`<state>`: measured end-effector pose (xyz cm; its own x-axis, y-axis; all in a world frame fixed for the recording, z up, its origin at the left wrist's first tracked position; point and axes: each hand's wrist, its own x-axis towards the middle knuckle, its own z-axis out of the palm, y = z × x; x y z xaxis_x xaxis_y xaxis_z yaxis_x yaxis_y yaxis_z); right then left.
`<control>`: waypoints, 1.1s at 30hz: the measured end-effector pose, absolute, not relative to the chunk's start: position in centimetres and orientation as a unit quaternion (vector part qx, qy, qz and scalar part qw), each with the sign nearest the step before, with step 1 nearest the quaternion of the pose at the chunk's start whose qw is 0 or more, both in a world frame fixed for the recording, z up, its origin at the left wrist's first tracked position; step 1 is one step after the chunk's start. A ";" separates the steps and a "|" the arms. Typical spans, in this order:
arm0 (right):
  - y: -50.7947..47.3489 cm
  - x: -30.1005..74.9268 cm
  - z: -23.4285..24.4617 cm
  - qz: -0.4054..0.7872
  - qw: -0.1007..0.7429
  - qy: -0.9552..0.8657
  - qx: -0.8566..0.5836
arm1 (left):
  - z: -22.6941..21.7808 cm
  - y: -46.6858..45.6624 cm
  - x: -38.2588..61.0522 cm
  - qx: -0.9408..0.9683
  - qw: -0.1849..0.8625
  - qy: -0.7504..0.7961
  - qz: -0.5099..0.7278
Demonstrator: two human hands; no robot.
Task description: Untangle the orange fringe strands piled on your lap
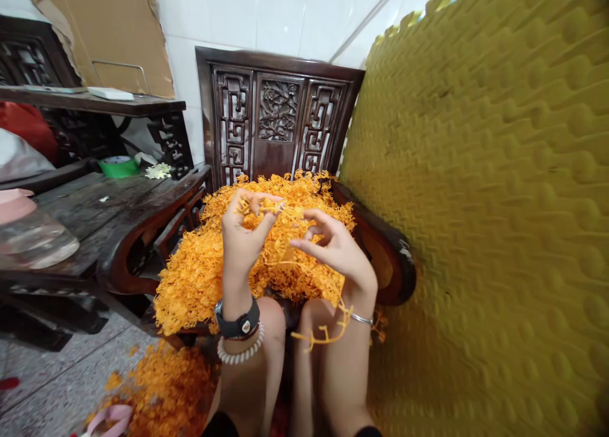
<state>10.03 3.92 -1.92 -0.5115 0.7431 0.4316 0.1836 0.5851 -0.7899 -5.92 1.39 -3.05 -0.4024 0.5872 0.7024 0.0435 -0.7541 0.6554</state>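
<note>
My left hand (pixel 242 234) pinches a thin orange plastic sprig (pixel 271 204) between thumb and fingers, above a big heap of similar orange sprigs (pixel 190 281) on a dark wooden chair. My right hand (pixel 335 241) is just to the right of it. Its thumb and index finger are apart, with no piece clearly seen between them. A long, branched orange strand (pixel 345 323) hangs by my right wrist and over my knee. A dark band (pixel 238 323) and a pale coiled band circle my left wrist; a silver bangle is on the right.
The chair's carved back (pixel 280 113) stands against white tiles. A yellow foam mat (pixel 485 202) rises close on the right. The dark bench (pixel 80 202) at left holds green tape (pixel 118 166) and a pink-lidded jug (pixel 33 234). More orange pieces (pixel 162 386) lie on the floor.
</note>
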 end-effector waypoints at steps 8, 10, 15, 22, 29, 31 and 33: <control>4.3 8.0 -2.1 0.420 0.541 -0.656 -0.318 | -4.0 1.8 -5.5 0.645 0.227 0.375 0.626; 4.4 7.8 -2.0 0.427 0.573 -0.622 -0.321 | -3.9 1.9 -5.5 0.688 0.208 0.391 0.574; 5.4 8.7 -2.1 0.393 0.697 -0.519 -0.299 | -3.8 1.4 -6.1 0.713 0.196 0.389 0.550; 6.0 12.5 -2.2 0.403 0.716 -0.495 -0.283 | -5.7 2.3 -8.3 0.614 0.258 0.414 0.621; 5.2 10.7 -2.0 0.416 0.670 -0.547 -0.280 | -2.9 0.8 -6.6 0.342 0.154 0.332 0.866; 4.9 10.1 -1.9 0.425 0.672 -0.540 -0.276 | -2.4 -0.3 -6.7 0.361 0.164 0.313 0.863; 4.4 9.5 -1.8 0.450 0.658 -0.541 -0.268 | -2.2 -0.9 -6.7 0.382 0.149 0.326 0.852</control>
<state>9.49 4.41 -1.76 0.0094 0.8825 0.4702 -0.3031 0.4506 -0.8397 -6.74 -0.93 -2.24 -0.6642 0.5032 0.5529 -0.0053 -0.7427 0.6696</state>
